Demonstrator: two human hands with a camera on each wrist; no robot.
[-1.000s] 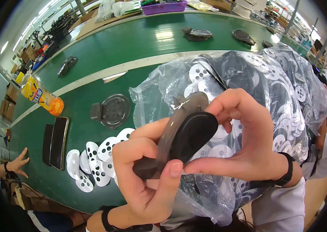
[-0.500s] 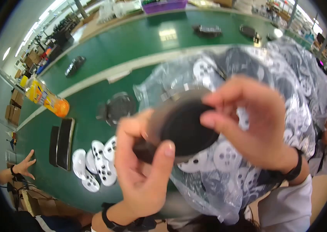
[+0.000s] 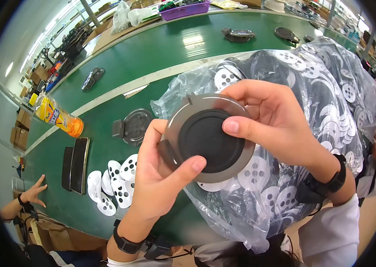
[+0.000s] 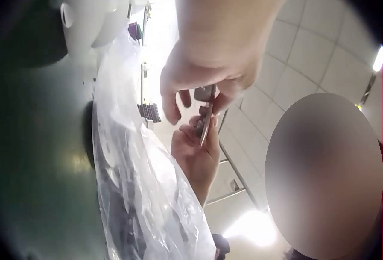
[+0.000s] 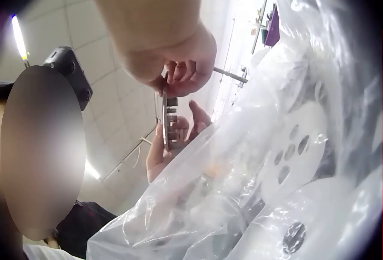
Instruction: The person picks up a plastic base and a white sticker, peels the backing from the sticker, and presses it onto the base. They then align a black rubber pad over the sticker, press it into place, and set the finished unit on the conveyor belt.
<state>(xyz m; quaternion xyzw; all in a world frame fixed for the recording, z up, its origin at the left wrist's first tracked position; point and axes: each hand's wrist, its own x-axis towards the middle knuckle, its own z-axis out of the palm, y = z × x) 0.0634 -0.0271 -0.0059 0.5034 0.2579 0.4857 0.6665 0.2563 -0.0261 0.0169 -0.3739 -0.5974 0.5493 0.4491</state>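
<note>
Turning flat toward the head camera since a second ago, the round disc assembly (image 3: 208, 138) now shows its black centre — held above the bag of white discs (image 3: 312, 93), left hand (image 3: 159, 178) and right hand (image 3: 277, 124) gripping its rim, ready for inspection.

No legible text, even on orange packet (image 3: 56, 116)

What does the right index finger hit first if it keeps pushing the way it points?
Right hand index fingertip already rests on the black centre of the round disc part; beyond it, probably the left hand thumb. Depth is unclear.
</note>
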